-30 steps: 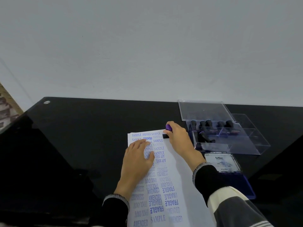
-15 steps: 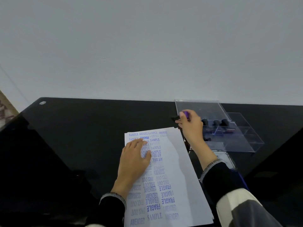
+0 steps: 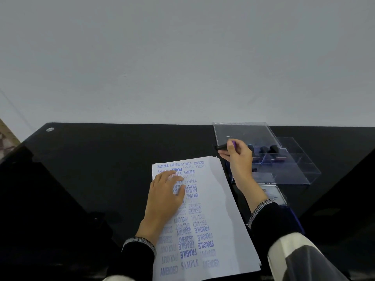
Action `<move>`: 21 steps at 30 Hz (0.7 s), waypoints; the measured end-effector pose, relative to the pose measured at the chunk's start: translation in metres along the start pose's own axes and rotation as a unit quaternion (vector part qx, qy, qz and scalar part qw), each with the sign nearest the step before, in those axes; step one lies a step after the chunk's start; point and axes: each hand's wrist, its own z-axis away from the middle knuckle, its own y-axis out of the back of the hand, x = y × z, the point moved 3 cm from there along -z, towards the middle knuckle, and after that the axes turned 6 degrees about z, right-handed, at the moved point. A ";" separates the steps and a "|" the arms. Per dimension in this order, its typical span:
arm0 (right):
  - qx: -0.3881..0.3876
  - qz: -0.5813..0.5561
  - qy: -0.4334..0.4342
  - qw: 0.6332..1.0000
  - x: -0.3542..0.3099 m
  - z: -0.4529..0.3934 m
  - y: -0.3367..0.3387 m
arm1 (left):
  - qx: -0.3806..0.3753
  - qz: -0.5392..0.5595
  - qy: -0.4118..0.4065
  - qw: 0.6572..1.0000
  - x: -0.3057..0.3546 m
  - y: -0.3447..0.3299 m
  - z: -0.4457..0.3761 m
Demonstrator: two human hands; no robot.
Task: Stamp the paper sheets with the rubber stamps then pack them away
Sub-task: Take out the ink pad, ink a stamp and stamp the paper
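Observation:
A stack of white paper sheets (image 3: 219, 199) lies on the black table, the top sheet covered in blue stamped words. My left hand (image 3: 165, 196) rests flat on the upper left of the top sheet, fingers spread. My right hand (image 3: 236, 156) is raised beyond the paper's top right corner, gripping a rubber stamp (image 3: 223, 147) with a black base and purple handle, held sideways. Just right of it stands a clear plastic stamp case (image 3: 294, 169) with several dark stamps (image 3: 263, 149) standing inside.
The case's clear lid (image 3: 243, 132) lies open toward the wall. A blue ink pad (image 3: 274, 194) with a labelled lid sits under my right forearm, right of the paper. The glossy black table (image 3: 91, 169) extends left; a grey wall rises behind.
My right hand lifted the stamp off the paper's top edge and carried it up and right toward the clear case. My left hand stayed on the sheet.

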 end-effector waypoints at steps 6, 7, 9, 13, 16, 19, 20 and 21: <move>-0.009 0.017 0.052 0.998 -0.010 0.020 0.011 | 0.000 -0.051 -0.057 0.997 0.009 0.005 0.002; -0.014 0.013 0.051 0.998 -0.011 0.025 0.016 | 0.003 -0.062 -0.057 0.996 0.010 0.005 0.003; -0.019 0.005 0.048 0.999 -0.012 0.035 0.032 | -0.001 -0.087 -0.051 0.995 0.015 0.006 0.002; 0.003 0.005 0.029 1.000 -0.007 0.057 0.076 | -0.025 -0.176 -0.026 0.984 0.037 0.004 0.001; 0.020 0.050 0.036 0.998 0.003 0.072 0.115 | -0.003 -0.104 -0.018 0.994 0.055 -0.006 0.009; 0.041 0.083 0.037 0.995 0.010 0.084 0.147 | -0.039 0.095 -0.070 0.992 0.083 -0.022 0.021; 0.047 0.086 0.036 0.995 0.012 0.087 0.155 | -0.078 0.129 -0.093 0.984 0.095 -0.029 0.025; 0.053 0.087 0.034 0.994 0.013 0.090 0.161 | -0.117 0.147 -0.111 0.976 0.107 -0.035 0.030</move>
